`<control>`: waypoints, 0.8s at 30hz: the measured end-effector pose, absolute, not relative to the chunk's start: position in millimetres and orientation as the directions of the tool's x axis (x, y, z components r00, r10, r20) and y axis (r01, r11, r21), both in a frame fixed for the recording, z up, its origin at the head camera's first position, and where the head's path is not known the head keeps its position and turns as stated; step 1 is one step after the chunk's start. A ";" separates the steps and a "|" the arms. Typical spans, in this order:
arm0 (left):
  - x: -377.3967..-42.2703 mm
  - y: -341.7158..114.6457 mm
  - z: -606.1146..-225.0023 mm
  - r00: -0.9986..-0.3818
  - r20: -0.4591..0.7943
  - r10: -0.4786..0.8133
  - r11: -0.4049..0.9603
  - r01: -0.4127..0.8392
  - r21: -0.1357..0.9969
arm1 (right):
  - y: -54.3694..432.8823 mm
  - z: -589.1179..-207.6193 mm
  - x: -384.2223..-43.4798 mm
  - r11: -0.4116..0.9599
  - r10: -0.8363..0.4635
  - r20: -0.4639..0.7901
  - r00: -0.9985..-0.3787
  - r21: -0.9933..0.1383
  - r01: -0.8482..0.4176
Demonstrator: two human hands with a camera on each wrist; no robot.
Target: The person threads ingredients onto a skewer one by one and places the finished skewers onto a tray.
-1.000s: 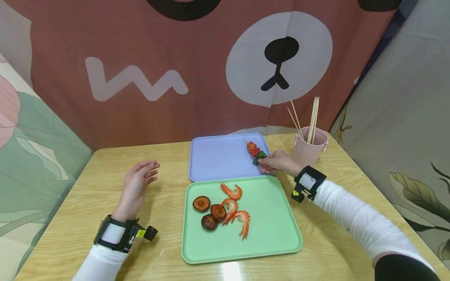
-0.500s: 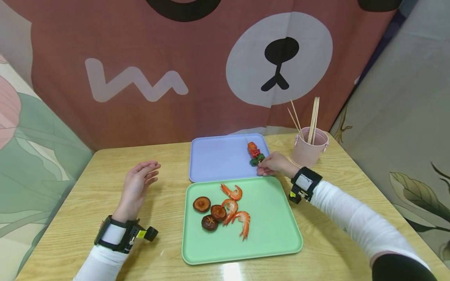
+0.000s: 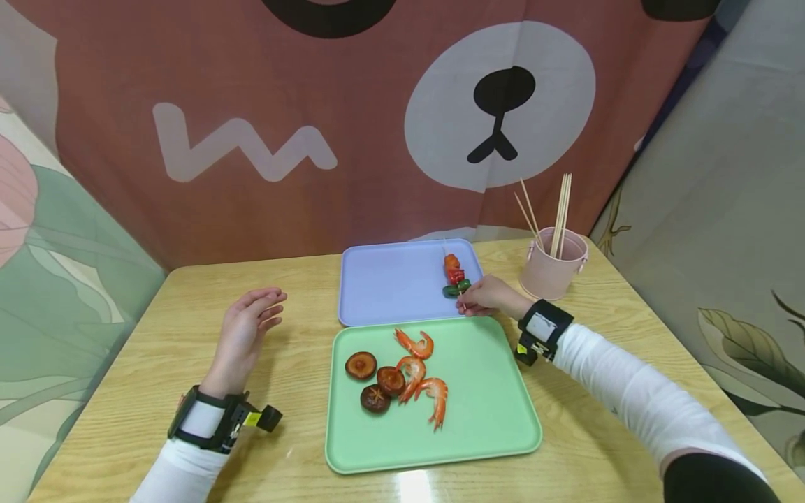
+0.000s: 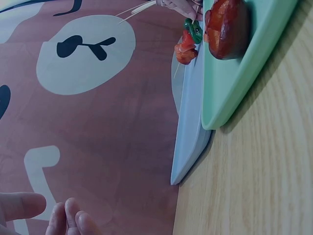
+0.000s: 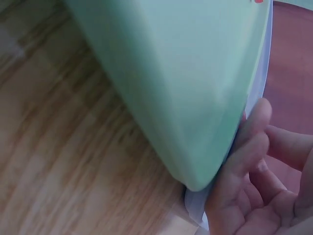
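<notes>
My right hand [image 3: 492,296] pinches the lower end of a food skewer [image 3: 454,270] at the front right of the blue tray [image 3: 393,286]. Orange and red pieces and a green pepper piece are threaded on its stick, whose bare tip points to the back. In the right wrist view the fingers [image 5: 244,161] lie along the trays' edges, and the skewer is hidden there. Over the table to the left of the trays is my left hand [image 3: 247,328], its fingers relaxed, holding nothing. It also shows at the bottom of the left wrist view, away from everything.
A green tray [image 3: 484,412] lies in front of the blue one, bearing three shrimp [image 3: 434,399] and three brown mushrooms [image 3: 361,365]. At the back right, a pink bucket [image 3: 548,271] holds several bamboo sticks [image 3: 560,209]. A printed curtain [image 3: 251,209] hangs behind the wooden table [image 3: 277,447].
My right hand has shifted slightly left and toward me. The skewer has swung from slanting left to nearly straight away from me on the blue tray. My left hand stays put.
</notes>
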State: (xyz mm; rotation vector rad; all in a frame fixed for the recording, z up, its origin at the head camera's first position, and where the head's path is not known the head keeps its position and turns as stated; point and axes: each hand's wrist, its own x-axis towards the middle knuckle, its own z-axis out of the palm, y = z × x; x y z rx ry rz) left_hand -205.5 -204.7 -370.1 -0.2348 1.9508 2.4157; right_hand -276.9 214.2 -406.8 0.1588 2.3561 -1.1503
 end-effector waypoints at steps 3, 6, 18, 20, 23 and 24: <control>-205.2 -204.5 -369.9 -0.988 -0.135 -0.071 -0.213 -0.117 0.970 | 214.9 -407.9 -277.2 0.656 -0.110 -0.491 -0.864 -0.689 0.308; -205.0 -204.7 -369.9 -0.988 -0.136 -0.068 -0.210 -0.119 0.970 | 215.4 -408.3 -277.2 0.665 -0.108 -0.489 -0.866 -0.683 0.302; -204.3 -205.6 -370.3 -0.990 -0.130 -0.054 -0.231 -0.114 0.966 | 216.8 -405.8 -273.4 0.695 -0.082 -0.422 -0.903 -0.674 0.251; -204.4 -205.6 -370.6 -0.991 -0.126 -0.052 -0.236 -0.111 0.965 | 216.8 -405.6 -273.5 0.705 -0.081 -0.405 -0.910 -0.670 0.235; -204.7 -205.4 -371.1 -0.992 -0.119 -0.046 -0.235 -0.105 0.966 | 216.5 -406.4 -273.9 0.707 -0.082 -0.398 -0.914 -0.670 0.228; -204.8 -205.4 -371.4 -0.992 -0.117 -0.044 -0.233 -0.103 0.967 | 216.3 -406.8 -273.8 0.703 -0.079 -0.398 -0.914 -0.672 0.232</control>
